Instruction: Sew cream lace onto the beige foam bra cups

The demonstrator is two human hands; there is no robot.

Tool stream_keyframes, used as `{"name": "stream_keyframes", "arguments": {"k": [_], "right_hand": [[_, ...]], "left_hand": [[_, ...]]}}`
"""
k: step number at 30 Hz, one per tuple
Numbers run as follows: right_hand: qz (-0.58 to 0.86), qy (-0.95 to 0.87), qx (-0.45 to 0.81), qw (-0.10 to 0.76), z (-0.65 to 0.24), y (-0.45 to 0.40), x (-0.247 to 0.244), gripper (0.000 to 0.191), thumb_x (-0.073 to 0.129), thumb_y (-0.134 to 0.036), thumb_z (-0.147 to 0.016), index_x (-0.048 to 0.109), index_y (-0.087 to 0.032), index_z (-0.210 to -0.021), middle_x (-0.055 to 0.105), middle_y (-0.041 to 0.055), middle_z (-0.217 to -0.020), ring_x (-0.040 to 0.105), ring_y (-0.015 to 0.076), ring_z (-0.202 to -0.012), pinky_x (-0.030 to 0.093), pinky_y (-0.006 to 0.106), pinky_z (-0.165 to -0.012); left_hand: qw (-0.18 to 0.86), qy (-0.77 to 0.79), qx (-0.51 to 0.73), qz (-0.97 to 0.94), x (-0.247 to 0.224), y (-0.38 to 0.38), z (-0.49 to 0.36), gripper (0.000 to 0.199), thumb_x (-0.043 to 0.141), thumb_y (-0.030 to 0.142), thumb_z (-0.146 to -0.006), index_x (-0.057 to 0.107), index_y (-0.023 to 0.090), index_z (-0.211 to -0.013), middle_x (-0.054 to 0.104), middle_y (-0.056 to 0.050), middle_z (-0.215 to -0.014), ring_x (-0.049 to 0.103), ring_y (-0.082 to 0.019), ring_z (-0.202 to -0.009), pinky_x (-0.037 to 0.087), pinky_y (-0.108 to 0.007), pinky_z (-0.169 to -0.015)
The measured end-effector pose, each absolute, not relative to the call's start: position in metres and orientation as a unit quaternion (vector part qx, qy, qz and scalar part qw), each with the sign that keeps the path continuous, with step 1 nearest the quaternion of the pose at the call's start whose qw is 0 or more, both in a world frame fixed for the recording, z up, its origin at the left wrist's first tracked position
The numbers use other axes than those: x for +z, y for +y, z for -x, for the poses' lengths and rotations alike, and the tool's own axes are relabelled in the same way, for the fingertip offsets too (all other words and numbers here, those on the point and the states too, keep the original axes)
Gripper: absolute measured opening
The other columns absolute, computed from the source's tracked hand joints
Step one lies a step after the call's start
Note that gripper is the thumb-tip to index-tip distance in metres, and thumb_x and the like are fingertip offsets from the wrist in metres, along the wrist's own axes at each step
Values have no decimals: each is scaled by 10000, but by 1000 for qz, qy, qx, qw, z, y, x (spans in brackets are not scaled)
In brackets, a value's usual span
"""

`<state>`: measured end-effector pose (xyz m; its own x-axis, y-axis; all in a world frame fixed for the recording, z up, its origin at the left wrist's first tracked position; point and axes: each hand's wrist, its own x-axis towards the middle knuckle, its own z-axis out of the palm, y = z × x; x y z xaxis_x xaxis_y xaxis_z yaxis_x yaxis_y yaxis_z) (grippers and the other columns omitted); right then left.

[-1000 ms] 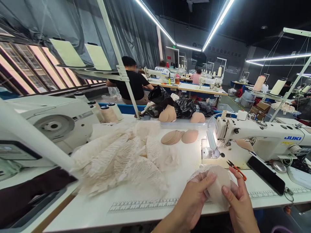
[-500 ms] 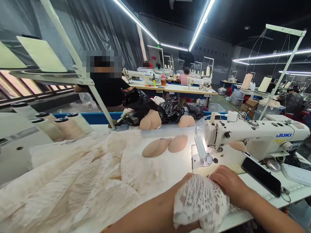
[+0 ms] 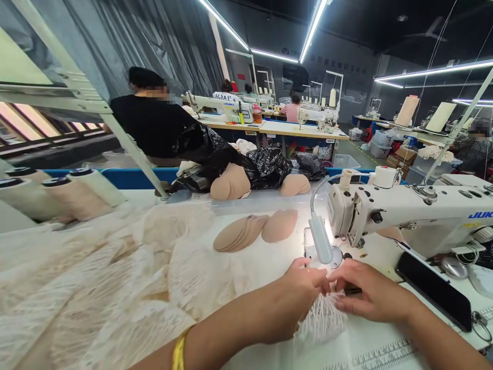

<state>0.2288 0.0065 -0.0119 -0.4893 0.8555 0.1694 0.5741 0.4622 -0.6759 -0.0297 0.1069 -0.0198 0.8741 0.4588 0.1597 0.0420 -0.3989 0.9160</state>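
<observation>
A piece of white lace fabric (image 3: 321,319) hangs from my two hands just in front of the sewing machine (image 3: 408,208). My left hand (image 3: 298,295), with a yellow bangle on its wrist, is closed on the lace. Close beside it, my right hand (image 3: 370,293) pinches the same lace with fingers bent. Fingertips of both hands meet near the lamp (image 3: 321,239) by the needle plate. More cream lace (image 3: 127,288) is heaped on the table to the left. Beige oval pads (image 3: 241,234) lie in overlapping stacks beyond my left hand.
A black phone (image 3: 433,290) lies right of my right hand, near a printed ruler edge (image 3: 389,354). Thread cones (image 3: 77,192) stand at the left under a rack post. Black plastic bags (image 3: 265,167) are across the table's far edge. A person in black (image 3: 150,126) sits beyond.
My hands have drawn together nearer the needle area. The lace, earlier spread over my left hand, now hangs lower between both hands. The view has shifted slightly.
</observation>
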Motion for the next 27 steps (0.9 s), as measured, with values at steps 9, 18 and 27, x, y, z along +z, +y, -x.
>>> {"name": "stream_keyframes", "arguments": {"k": [9,18,27], "right_hand": [[453,-801,252,299,-221,15,5,336,472,-409,-1096,736,-226,-996,764,52,-940,670,205,-909,510,362,-834],[502,-833,60,225,-220,20,-26,241,477,-155,-1042,690,-262,-1079,749,40,-964,653,224,-885,509,366,-822],[517,-822,53,233,-221,20,-27,246,477,-156,-1034,695,-263,-1079,754,42,-945,648,237,-888,506,370,-814]], "left_hand": [[199,80,34,-976,-7,107,23,322,667,-17,-571,670,230,-777,633,-9,-1223,609,-261,-1048,402,-520,-1065],[182,96,70,-976,-7,108,24,307,668,-6,-580,669,217,-790,642,-36,-1291,623,-270,-1025,354,-571,-1088],[168,80,68,-980,-26,119,17,367,652,59,-618,727,298,-887,656,-11,-1275,610,-273,-1081,428,-502,-1031]]}}
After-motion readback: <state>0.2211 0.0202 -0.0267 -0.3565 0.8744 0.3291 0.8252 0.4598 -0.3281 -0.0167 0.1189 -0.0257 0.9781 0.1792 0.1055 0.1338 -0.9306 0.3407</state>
